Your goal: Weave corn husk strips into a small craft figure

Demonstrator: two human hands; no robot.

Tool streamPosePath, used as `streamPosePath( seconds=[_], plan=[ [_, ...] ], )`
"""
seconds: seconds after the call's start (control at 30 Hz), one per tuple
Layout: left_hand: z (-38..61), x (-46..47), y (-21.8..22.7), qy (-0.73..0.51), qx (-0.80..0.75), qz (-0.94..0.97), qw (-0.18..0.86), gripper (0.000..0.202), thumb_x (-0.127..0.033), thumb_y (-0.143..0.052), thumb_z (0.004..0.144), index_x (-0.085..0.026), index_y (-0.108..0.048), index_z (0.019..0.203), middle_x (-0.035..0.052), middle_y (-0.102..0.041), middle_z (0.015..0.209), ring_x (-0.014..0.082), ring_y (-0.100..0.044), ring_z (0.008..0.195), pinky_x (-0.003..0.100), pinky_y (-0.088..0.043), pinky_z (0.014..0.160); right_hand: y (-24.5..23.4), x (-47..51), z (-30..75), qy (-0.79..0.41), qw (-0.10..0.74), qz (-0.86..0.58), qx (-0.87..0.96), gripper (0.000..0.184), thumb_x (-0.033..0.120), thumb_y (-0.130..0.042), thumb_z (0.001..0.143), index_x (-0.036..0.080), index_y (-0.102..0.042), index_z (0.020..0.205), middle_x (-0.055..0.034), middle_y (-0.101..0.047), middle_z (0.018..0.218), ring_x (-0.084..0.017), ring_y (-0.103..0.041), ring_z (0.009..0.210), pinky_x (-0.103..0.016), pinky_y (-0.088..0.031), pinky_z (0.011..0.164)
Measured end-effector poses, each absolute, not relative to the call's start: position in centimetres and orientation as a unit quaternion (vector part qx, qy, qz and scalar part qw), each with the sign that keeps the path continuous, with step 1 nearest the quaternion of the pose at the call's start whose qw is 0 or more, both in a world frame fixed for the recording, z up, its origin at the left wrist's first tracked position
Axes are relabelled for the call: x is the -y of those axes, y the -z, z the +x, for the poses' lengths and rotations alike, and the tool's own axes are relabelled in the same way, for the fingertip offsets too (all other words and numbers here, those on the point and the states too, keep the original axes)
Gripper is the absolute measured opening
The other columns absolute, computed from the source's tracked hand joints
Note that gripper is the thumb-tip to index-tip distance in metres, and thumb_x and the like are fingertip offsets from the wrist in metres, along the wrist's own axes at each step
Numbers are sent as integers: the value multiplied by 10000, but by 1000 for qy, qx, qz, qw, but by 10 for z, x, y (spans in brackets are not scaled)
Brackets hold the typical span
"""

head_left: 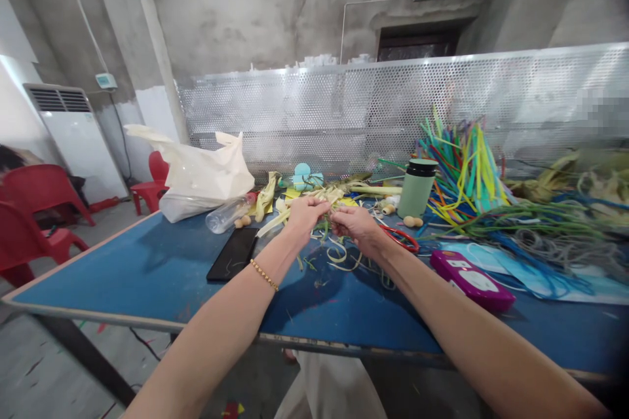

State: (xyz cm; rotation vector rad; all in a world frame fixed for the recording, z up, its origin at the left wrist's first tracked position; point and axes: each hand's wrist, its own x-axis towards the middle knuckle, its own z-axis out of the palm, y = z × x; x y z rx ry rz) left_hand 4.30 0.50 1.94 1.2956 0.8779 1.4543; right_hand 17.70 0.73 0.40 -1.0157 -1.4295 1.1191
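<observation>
At the centre of the blue worktop [147, 268], both hands meet over a bundle of pale leaf strips [330, 201]: flat, narrow, matt, straw-coloured ribbons, some with a green tinge. The left hand [305, 213] has its grip narrowed to a pinch on the bundle's 9 o'clock end. The right hand [358, 226] pinches the 3 o'clock end in the same way, fingers curled inward. The held section has its long axis roughly 9 to 3 o'clock, raised just clear of the surface. One longer strip trails from the left hand toward 8 o'clock. Curled offcuts [339, 256] lie loose directly below the hands. A beaded gold bracelet [264, 274] sits on the left wrist. At 8 o'clock of the hands, a flat black phone [232, 254] lies face up; at 10 o'clock, a clear plastic bottle [228, 214] lies on its side before a crumpled white bag [201, 173]. At 2 o'clock stands a smooth green cylinder flask [415, 193] with a black lid. Red-handled scissors [403, 238] lie just beside the right wrist. At 4 o'clock rests a glossy magenta case [472, 280].
</observation>
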Motion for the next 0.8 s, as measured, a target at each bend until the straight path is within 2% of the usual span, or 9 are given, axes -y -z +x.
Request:
streamPosePath(
  seconds=[0.17,0.43,0.67,0.8],
  plan=[
    [44,-3,-18,-603,-331,510,517,328,-288,-829,546,-127,-545,511,-30,-473,461,55,-366,449,244,-230,476,-2,-9,176,-451,510,-430,593,102,217,-636,600,158,-602,525,4,-588,501,-96,-518,460,-219,-430,477],
    [43,-10,-16,-638,-333,464,517,184,-160,-745,568,-117,-567,548,-24,-499,481,55,-391,458,233,-269,491,0,-5,170,-466,502,-438,583,109,202,-621,579,170,-556,498,17,-561,463,-88,-488,409,-210,-388,422],
    [42,-12,-13,-644,-335,467,505,199,-181,-774,551,-117,-587,549,-14,-503,476,57,-403,464,223,-271,479,-8,8,165,-482,452,-470,585,122,191,-590,563,176,-523,462,26,-523,438,-71,-452,369,-195,-321,380],
    [37,-15,-16,-646,-329,470,503,246,-223,-799,535,-124,-574,544,-14,-506,491,52,-398,471,212,-274,473,-7,16,166,-475,417,-461,623,78,198,-579,567,164,-556,501,28,-525,441,-67,-446,374,-189,-298,378]
  ],
)
